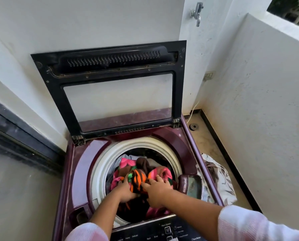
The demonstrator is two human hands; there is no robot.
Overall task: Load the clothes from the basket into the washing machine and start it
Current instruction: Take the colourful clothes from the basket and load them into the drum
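A maroon top-loading washing machine (79, 164) stands in front of me with its black-framed glass lid (110, 87) raised against the wall. Its drum (103, 164) holds a heap of clothes, topmost a pink, orange, green and brown patterned garment (140, 178). Both my hands are down in the drum on this garment. My left hand (126, 189) grips a bunch of it with curled fingers. My right hand (156, 188) presses on it with fingers spread. The black control panel (162, 232) lies at the machine's near edge. No basket is in view.
More cloth, white with a grey print (220, 181), lies on the floor right of the machine. A detergent drawer (191, 186) is open at the drum's right. White walls close in behind and right; a tap (197, 13), a socket (209, 75) and a floor drain (194, 126) are there.
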